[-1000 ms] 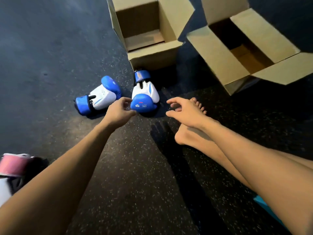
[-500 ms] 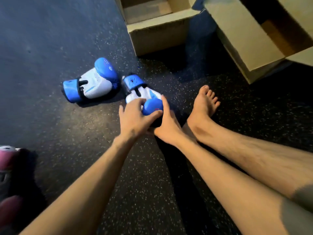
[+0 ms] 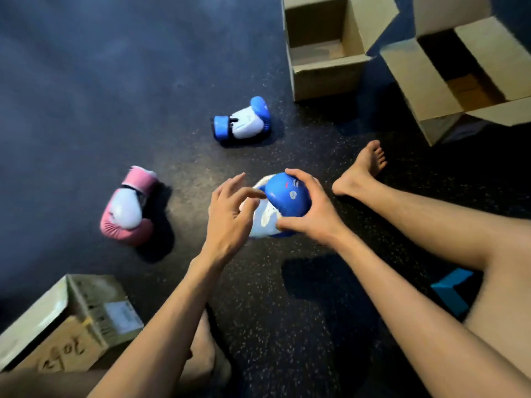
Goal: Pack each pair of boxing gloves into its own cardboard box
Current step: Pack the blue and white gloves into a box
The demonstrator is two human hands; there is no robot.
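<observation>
Right now one blue-and-white glove (image 3: 287, 201) is in front of the person, between their two forearms. Its rounded blue padded end faces up towards the camera and its white part points down and to the left. The right hand (image 3: 314, 215) has it in a firm grip: fingers curl over the top of the blue end and the thumb wraps under its near edge. The glove looks lifted off the floor (image 3: 287, 326), with a dark shadow lying below it, nearer the person. The left hand (image 3: 228, 216) is just beside the glove with a released grip. Its fingers are spread and loosely bent, and the forefinger reaches to the edge of the blue end; whether it touches cannot be told.

Farther out on the floor, the second blue-and-white glove (image 3: 244, 123) lies on its side, well apart from the held one. A pink-and-white glove (image 3: 129, 209) lies to the left, cuff pointing away from the person. A bare foot (image 3: 363, 172) rests just right of the held glove.

Beyond the gloves stand two open cardboard boxes with flaps raised: the middle box (image 3: 324, 81) past the second blue-and-white glove, and the right box (image 3: 439, 126) at the far right. A third box (image 3: 43, 320) with handwriting and a label sits at the lower left, by the left forearm. A small blue object (image 3: 451, 291) lies beside the right leg.
</observation>
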